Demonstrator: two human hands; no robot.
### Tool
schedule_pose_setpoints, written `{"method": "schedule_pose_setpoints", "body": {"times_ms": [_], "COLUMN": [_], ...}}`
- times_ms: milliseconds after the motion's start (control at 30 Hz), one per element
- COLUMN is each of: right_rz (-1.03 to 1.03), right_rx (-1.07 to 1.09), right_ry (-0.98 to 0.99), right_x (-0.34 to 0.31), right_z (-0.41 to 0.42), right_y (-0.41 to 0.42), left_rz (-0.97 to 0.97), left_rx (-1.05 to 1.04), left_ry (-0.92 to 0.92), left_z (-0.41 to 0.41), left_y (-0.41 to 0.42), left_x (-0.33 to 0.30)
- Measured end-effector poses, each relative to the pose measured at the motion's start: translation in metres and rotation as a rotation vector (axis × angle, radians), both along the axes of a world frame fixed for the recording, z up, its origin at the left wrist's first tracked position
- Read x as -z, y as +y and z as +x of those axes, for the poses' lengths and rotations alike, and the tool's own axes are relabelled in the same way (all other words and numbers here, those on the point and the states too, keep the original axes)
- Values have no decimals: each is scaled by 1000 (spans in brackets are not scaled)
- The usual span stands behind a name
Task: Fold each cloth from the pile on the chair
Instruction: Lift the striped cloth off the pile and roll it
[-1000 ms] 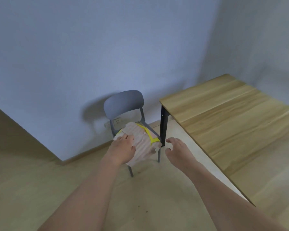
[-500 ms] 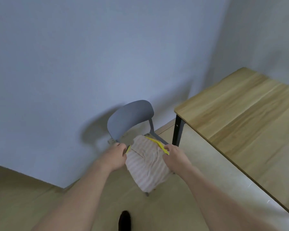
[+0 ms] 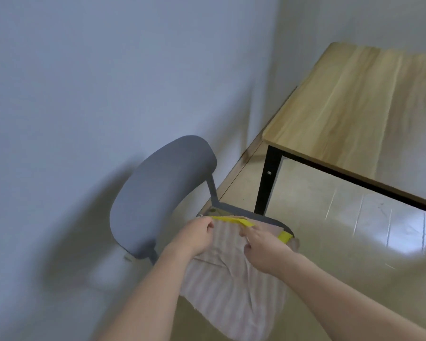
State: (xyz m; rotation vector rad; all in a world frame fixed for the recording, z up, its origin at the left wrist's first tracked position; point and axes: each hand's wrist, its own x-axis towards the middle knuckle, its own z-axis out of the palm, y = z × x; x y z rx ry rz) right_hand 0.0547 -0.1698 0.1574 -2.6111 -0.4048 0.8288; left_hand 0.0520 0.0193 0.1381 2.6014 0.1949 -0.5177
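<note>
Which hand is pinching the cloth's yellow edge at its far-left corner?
The left hand; the right hand grips the cloth further right along that edge.

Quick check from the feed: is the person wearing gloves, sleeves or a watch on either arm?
No. Both hands, left and right, are bare, with no gloves and no rings that can be made out. Both forearms are bare as far as the bottom edge of the view: no sleeves, watch, bands or markings show. Anything worn higher up is out of view.

Soft striped cloth (image 3: 234,289) (yellow-edged) — matt plastic chair (image 3: 162,190), wood-grain table (image 3: 354,107).
</note>
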Motion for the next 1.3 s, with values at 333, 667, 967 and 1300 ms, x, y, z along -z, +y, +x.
{"method": "schedule_pose_setpoints", "body": {"times_ms": [333, 667, 967, 1300], "right_rz": [-60, 8, 3, 76], "right_rx": [104, 196, 264, 356], "right_ry": [-410, -731, -835, -1001], "right_x": [224, 279, 279, 281], "right_z": [28, 27, 22, 20], "right_y": [-9, -4, -2, 0], "left_rz": [-132, 219, 134, 151], "left_rx": [41, 152, 135, 44], "left_ry": [-348, -591, -606, -882], "left_z": [61, 54, 59, 55], "left_y": [-11, -14, -9, -6], "left_x": [189, 268, 272, 277]}}
